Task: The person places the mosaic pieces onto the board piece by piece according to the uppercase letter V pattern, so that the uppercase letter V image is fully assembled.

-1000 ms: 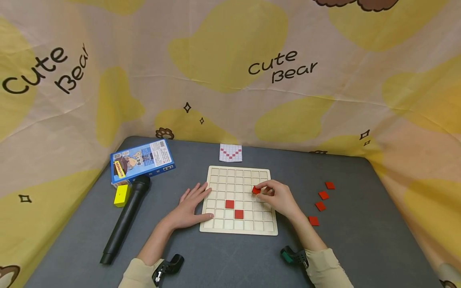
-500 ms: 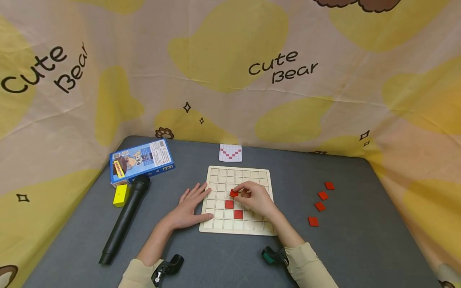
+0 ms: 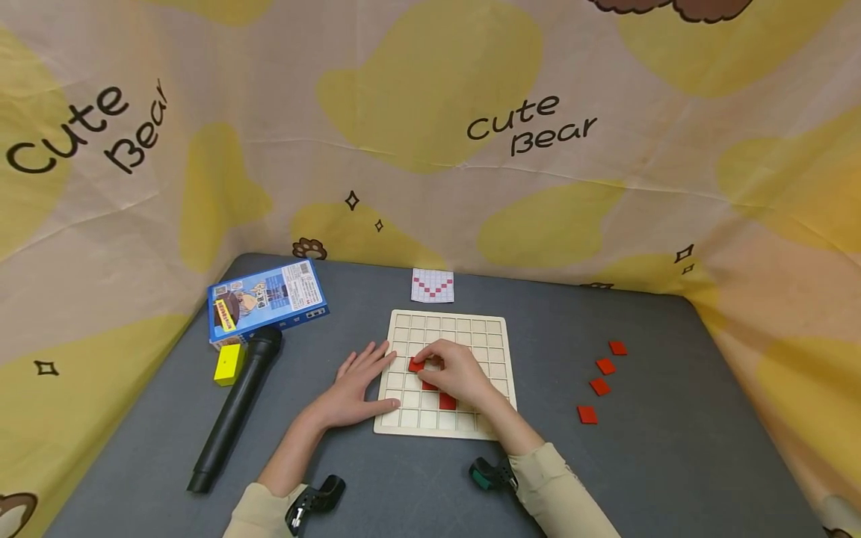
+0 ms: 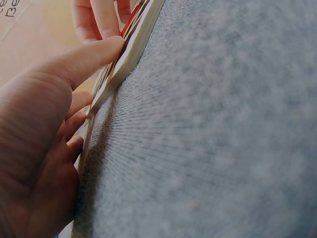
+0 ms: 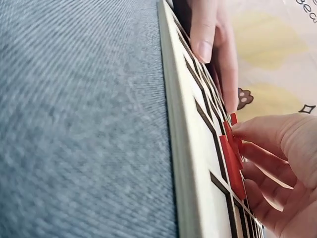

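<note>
A cream grid board (image 3: 484, 338) with square recesses lies on the grey table. My left hand (image 3: 353, 388) rests at the board's left edge, fingers spread and thumb on the rim. Over the middle-left of the grid, my right hand (image 3: 457, 371) pinches a red square tile (image 3: 415, 365) between thumb and index finger. Two more red tiles sit in the grid: one (image 3: 429, 385) partly covered by the right hand, another (image 3: 447, 402) nearer the front. In the right wrist view, the pinched tile (image 5: 234, 118) stands beyond the red tile (image 5: 232, 166) on the board.
Several loose red tiles (image 3: 601, 386) lie to the right. A patterned card (image 3: 433, 285) lies behind the board. On the left are a blue box (image 3: 269, 295), a yellow block (image 3: 229, 365) and a black microphone (image 3: 232, 418). A printed cloth (image 3: 403, 149) hangs behind the table.
My right hand has carried the pinched red tile leftward across the board, from its right side to the middle-left. My left hand has stayed in place.
</note>
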{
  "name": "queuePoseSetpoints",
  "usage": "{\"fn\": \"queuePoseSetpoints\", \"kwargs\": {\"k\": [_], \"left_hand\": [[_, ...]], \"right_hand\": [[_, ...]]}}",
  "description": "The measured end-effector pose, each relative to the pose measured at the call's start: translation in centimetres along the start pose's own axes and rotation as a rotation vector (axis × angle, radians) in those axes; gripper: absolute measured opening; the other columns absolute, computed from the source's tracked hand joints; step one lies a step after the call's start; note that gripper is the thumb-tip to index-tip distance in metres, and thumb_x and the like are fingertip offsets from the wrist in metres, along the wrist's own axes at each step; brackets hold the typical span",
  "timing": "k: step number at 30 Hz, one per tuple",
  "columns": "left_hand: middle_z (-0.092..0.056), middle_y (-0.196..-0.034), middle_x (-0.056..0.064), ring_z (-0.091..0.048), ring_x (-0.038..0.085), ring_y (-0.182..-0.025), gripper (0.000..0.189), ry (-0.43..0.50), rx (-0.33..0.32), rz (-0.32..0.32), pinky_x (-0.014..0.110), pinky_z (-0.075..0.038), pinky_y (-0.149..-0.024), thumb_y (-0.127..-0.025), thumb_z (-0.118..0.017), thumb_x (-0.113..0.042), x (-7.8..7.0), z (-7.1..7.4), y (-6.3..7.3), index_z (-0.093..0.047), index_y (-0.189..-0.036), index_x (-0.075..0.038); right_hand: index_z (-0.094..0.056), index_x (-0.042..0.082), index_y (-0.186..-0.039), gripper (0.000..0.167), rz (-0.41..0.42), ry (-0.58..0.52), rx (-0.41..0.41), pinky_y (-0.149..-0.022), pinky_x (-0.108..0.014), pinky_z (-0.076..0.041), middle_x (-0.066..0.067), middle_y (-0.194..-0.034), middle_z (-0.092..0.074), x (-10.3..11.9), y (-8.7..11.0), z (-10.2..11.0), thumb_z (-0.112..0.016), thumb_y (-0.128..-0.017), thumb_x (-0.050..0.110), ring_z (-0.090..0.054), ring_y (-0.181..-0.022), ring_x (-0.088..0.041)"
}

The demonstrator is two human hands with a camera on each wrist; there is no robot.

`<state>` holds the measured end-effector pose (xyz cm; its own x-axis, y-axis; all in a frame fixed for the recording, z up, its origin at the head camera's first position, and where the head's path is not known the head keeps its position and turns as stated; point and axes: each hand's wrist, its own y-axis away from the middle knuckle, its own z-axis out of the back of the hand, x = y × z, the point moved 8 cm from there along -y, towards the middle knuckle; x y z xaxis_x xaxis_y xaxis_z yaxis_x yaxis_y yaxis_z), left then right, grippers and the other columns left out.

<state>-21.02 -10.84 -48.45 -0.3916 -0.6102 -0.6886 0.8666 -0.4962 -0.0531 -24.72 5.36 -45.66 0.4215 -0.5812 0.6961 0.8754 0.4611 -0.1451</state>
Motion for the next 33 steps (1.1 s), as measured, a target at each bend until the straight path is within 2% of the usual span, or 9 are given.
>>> {"fn": "queuePoseSetpoints", "kwargs": {"k": [9,19,26,33], "left_hand": [[-0.021,-0.16,0.012,-0.008,0.035,-0.148,0.081,0.007,-0.002,0.002,0.06,0.0,-0.112,-0.087,-0.07,-0.044,0.1,0.0,0.0,-0.037,-0.151,-0.007],[-0.02,-0.161,0.011,-0.008,0.034,-0.148,0.082,0.012,0.002,0.009,0.059,0.0,-0.113,-0.087,-0.07,-0.044,0.1,-0.1,0.0,-0.036,-0.151,-0.007],[-0.02,-0.161,0.011,-0.008,0.034,-0.148,0.082,0.013,0.001,0.022,0.059,0.0,-0.112,-0.087,-0.07,-0.044,0.1,-0.1,-0.1,-0.037,-0.151,-0.007],[-0.02,-0.161,0.011,-0.008,0.035,-0.148,0.082,0.012,-0.005,0.02,0.059,0.0,-0.113,-0.086,-0.07,-0.045,0.1,-0.1,0.0,-0.037,-0.151,-0.007]], "right_hand": [[-0.075,0.016,-0.097,0.013,0.014,0.025,-0.01,-0.073,-0.028,-0.044,0.006,-0.095,-0.067,0.0,-0.2,-0.3,-0.074,-0.085,0.013,-0.053,-0.079,-0.011],[-0.074,0.014,-0.1,0.015,0.026,-0.048,-0.028,-0.073,-0.029,-0.046,0.003,-0.099,-0.068,0.0,0.1,0.0,-0.074,-0.085,0.009,-0.056,-0.081,-0.014],[-0.075,0.015,-0.101,0.014,-0.059,-0.151,-0.075,-0.075,-0.028,-0.05,0.006,-0.095,-0.068,-1.3,1.0,1.9,-0.073,-0.087,0.013,-0.06,-0.083,-0.011],[-0.076,0.016,-0.102,0.014,-0.129,-0.149,-0.109,-0.074,-0.03,-0.051,0.006,-0.096,-0.069,-3.6,3.0,5.3,-0.073,-0.089,0.015,-0.061,-0.082,-0.012]]}}
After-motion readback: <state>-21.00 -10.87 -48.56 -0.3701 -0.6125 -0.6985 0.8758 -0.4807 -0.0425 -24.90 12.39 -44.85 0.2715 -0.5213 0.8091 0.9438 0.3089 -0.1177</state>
